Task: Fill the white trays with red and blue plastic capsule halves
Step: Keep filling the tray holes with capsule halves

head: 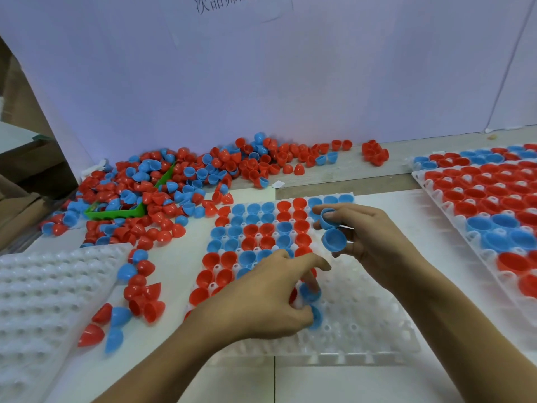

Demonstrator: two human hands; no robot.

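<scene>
A white dimpled tray (363, 330) lies in front of me, its far and left rows holding red and blue capsule halves. My left hand (261, 298) hovers over the tray's middle, its fingers pinching a blue half (310, 293) down into a cell, with another blue half (316, 317) under the thumb. My right hand (366, 237) is raised over the tray's right part and grips two blue halves (334, 239) stacked between thumb and fingers. A big loose heap of red and blue halves (174, 181) lies at the back left.
An unfilled white tray (43, 301) lies at the left. Filled trays (494, 216) sit at the right. A green bin (116, 212) is buried in the heap. Loose halves (136, 295) lie between the left and middle trays. A white wall stands behind.
</scene>
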